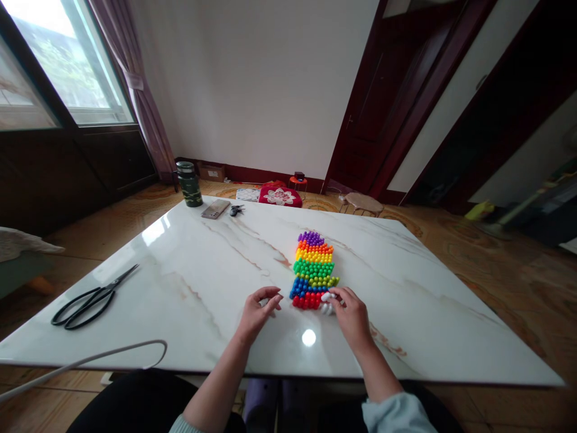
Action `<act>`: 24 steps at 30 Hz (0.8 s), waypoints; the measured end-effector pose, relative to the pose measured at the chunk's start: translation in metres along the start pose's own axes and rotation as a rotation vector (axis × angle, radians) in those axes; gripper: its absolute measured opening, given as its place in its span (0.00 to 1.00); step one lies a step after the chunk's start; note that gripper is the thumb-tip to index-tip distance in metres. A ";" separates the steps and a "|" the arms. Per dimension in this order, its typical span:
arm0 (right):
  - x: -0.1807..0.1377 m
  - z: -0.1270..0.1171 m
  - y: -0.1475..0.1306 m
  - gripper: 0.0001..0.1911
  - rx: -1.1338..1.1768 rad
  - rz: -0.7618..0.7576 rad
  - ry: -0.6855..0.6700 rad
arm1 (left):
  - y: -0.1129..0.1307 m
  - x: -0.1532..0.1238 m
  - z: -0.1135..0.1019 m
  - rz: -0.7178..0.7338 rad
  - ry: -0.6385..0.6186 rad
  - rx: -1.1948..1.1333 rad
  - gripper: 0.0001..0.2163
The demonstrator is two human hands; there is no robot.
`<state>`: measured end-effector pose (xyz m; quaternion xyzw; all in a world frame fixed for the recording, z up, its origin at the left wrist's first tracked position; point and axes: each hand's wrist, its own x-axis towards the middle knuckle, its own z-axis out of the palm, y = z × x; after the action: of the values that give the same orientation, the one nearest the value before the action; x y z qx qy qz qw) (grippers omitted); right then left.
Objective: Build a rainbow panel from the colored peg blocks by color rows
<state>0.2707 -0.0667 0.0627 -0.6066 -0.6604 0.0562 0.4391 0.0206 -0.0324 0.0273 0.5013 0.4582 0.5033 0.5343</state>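
A block of small coloured balls lies in rows on the white marble table: purple farthest, then orange, yellow, green, lime, blue and red nearest me. My right hand rests at the block's near right corner, fingers curled over a few white balls beside the red row. My left hand lies on the table just left of the red row, fingers loosely bent, holding nothing that I can see.
Black scissors lie near the table's left edge, a white cable along the near edge. At the far left corner stand a green bottle, a phone and keys. Stools and a red cushion sit on the floor beyond.
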 end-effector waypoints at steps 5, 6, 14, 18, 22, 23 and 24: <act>-0.003 0.006 0.008 0.09 -0.096 -0.027 -0.052 | 0.000 -0.001 -0.001 -0.004 0.001 0.004 0.20; -0.003 0.005 0.009 0.09 -0.104 -0.032 -0.059 | 0.000 -0.001 -0.001 -0.005 0.000 0.004 0.21; -0.015 0.013 -0.048 0.09 0.033 -0.049 0.270 | 0.003 -0.002 -0.003 0.039 -0.012 -0.217 0.25; -0.034 0.062 -0.100 0.21 0.172 -0.157 -0.113 | -0.003 -0.003 -0.007 0.057 -0.032 -0.280 0.29; -0.038 0.104 -0.119 0.29 0.198 -0.098 -0.230 | -0.010 -0.003 -0.009 0.161 -0.068 -0.227 0.28; -0.037 0.110 -0.121 0.28 0.197 -0.084 -0.229 | -0.010 -0.002 -0.009 0.182 -0.073 -0.219 0.28; -0.036 0.115 -0.122 0.27 0.196 -0.071 -0.221 | -0.010 -0.002 -0.009 0.193 -0.078 -0.215 0.28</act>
<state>0.1003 -0.0765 0.0485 -0.5273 -0.7172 0.1713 0.4223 0.0124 -0.0336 0.0163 0.5019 0.3305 0.5786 0.5514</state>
